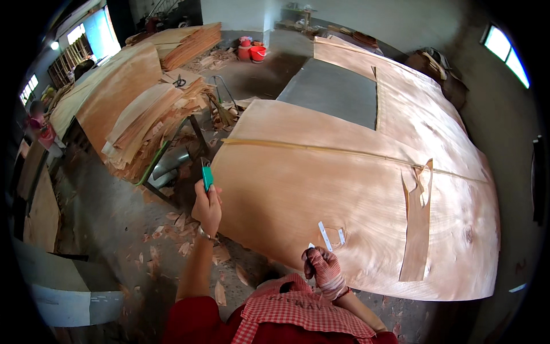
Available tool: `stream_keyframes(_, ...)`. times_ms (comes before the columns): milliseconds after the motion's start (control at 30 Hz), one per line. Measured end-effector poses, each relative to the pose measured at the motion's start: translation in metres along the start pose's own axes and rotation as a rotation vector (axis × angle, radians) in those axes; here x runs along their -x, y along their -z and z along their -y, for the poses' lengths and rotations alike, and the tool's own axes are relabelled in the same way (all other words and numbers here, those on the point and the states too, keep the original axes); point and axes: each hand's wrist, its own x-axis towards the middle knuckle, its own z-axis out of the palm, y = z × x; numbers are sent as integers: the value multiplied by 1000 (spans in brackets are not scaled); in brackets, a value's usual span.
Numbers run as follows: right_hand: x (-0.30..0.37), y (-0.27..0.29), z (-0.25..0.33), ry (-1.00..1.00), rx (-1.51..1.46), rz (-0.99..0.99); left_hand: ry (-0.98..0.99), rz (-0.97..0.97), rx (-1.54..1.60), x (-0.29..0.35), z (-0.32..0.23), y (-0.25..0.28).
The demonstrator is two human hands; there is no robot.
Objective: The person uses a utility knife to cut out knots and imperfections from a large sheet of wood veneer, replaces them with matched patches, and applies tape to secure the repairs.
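My bare left hand [207,207] grips a green-handled utility knife [207,176], raised off the left edge of the wood veneer sheet [286,189]. Its thin metal end points away from me. A striped glove covers my right hand [326,274], closed at the sheet's near edge. A small white piece of tape [311,246] sticks up from its fingertips; how much of it lies inside the fingers is hidden. Just beyond, a longer white strip [325,236] and a shorter white strip [342,236] lie on the veneer beside an oval outline.
A torn, narrow veneer piece [417,229] lies on the sheet's right side, and a yellowish strip [321,149] crosses it. Beyond is a dark grey panel [335,92]. Veneer stacks [143,126] stand left, scraps litter the floor, and red buckets [258,54] stand behind. Another person is far left.
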Motion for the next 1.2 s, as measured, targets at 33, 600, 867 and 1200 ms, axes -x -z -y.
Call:
stream_keyframes(33, -2, 2, 5, 21, 43, -8, -48, -71, 110, 1, -15, -7)
stream_keyframes(600, -5, -6, 3, 4, 42, 51, -113, 41, 3, -45, -61, 14)
stream_keyframes(867, -13, -5, 19, 118, 578, 176, 94, 752, 339, 116, -86, -47)
stream_keyframes(1200, -6, 3, 47, 950, 1024, -65, 938, 690, 831, 118, -89, -64)
